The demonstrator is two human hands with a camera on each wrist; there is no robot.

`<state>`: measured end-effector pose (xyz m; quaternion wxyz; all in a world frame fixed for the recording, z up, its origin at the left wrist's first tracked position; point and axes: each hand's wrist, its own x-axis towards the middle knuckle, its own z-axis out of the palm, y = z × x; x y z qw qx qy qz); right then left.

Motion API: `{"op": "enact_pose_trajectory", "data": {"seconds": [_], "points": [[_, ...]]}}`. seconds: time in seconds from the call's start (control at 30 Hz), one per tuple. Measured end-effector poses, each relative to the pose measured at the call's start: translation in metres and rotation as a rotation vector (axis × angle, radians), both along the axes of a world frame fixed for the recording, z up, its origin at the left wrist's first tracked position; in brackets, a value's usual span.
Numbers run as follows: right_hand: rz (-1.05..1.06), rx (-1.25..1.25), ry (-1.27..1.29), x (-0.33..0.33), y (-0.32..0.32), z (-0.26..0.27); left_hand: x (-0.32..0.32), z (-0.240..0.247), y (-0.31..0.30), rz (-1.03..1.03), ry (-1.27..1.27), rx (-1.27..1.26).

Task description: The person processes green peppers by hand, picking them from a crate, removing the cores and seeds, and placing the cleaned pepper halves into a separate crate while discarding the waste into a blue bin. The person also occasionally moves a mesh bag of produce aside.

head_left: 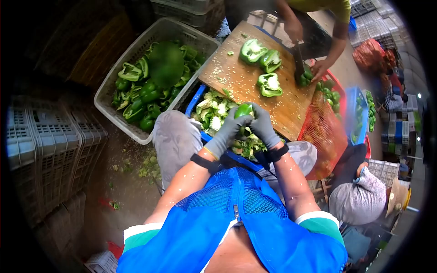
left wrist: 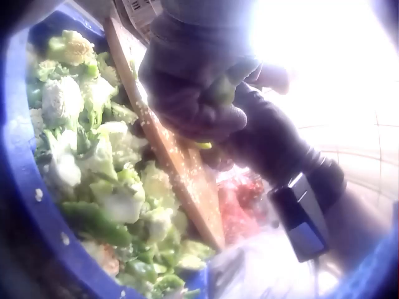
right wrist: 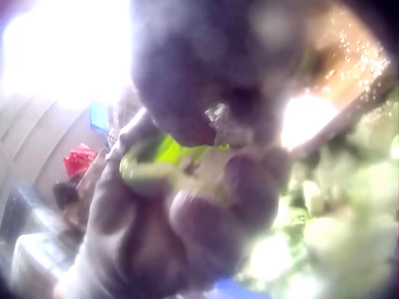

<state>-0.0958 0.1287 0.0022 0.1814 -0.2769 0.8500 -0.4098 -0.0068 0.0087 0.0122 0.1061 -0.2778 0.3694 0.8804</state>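
Observation:
A green bell pepper (head_left: 244, 110) is held between my two grey-gloved hands above a blue tub (left wrist: 15, 143) of pepper cores and scraps (head_left: 214, 109). My left hand (head_left: 230, 130) grips it from the left, fingers curled round it. From the other side my right hand (head_left: 264, 126) has its fingers bent onto the same pepper. Close up in the right wrist view, the pepper (right wrist: 149, 168) shows a bright green patch between the gloves, and the fingers hide much of it. Cut pepper pieces (head_left: 270, 85) lie on the wooden cutting board (head_left: 218, 68) just beyond my hands.
A grey crate (head_left: 102, 102) of opened peppers stands at left. Across the board another person's hand (head_left: 293, 29) holds a knife (head_left: 298, 61) at a pepper (head_left: 305, 78). A red mesh bag (head_left: 321, 132) and blue crate (head_left: 359, 113) are at right; stacked crates (head_left: 50, 145) stand far left.

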Motion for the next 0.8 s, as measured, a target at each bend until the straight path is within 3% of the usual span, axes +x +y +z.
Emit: {"op": "enact_pose_trajectory", "data": {"seconds": [0.03, 0.07, 0.1, 0.17, 0.2, 0.23, 0.27, 0.3, 0.37, 0.43, 0.47, 0.57, 0.63, 0.67, 0.73, 0.8], "points": [[0.009, -0.094, -0.124, -0.004, -0.002, 0.006, 0.0, 0.001, -0.008, -0.035, -0.009, 0.042], [0.042, -0.02, -0.039, -0.014, 0.005, 0.022, 0.001, -0.012, -0.016, -0.05, 0.038, 0.212], [-0.134, -0.244, -0.513, -0.025, 0.012, 0.034, 0.004, -0.026, -0.025, -0.062, 0.082, 0.384], [-0.19, -0.341, -0.712, -0.042, 0.023, 0.056, 0.007, -0.019, -0.046, 0.05, 0.135, 0.456], [-0.12, -0.244, -0.718, -0.052, 0.031, 0.059, 0.003, -0.026, -0.055, 0.106, 0.284, 0.606], [0.042, 0.085, -0.58, -0.059, 0.029, 0.079, 0.0, -0.02, -0.062, 0.313, 0.441, 0.618], [0.082, 0.199, -0.561, -0.063, 0.024, 0.089, -0.006, -0.025, -0.068, 0.652, 0.474, 0.622], [0.123, 0.311, -0.547, -0.067, 0.018, 0.092, -0.002, 0.005, -0.083, 0.641, 0.64, 0.579], [0.129, 0.368, 0.188, -0.103, 0.025, 0.044, -0.004, -0.001, -0.1, 0.672, 0.711, 0.571], [0.069, 0.615, 0.561, -0.121, 0.008, 0.018, -0.009, 0.01, -0.092, 0.719, 0.447, 0.452], [0.034, 0.733, 0.749, -0.128, 0.001, 0.01, -0.011, -0.009, -0.081, 0.642, 0.458, 0.378], [-0.099, 0.82, 0.426, -0.133, -0.016, -0.001, -0.012, -0.037, -0.049, 0.33, 0.288, 0.2], [-0.022, 0.674, 0.346, -0.119, -0.02, 0.008, -0.015, -0.045, -0.038, 0.14, 0.155, 0.219], [0.116, 0.515, 0.415, -0.114, -0.012, -0.003, -0.016, -0.043, -0.032, 0.096, 0.054, 0.213], [0.225, 0.586, 0.253, -0.059, -0.03, 0.024, -0.015, -0.012, -0.026, 0.139, 0.011, 0.121], [0.32, 0.61, 0.194, -0.021, -0.039, 0.034, -0.019, -0.018, -0.023, 0.187, 0.106, 0.149]]}}
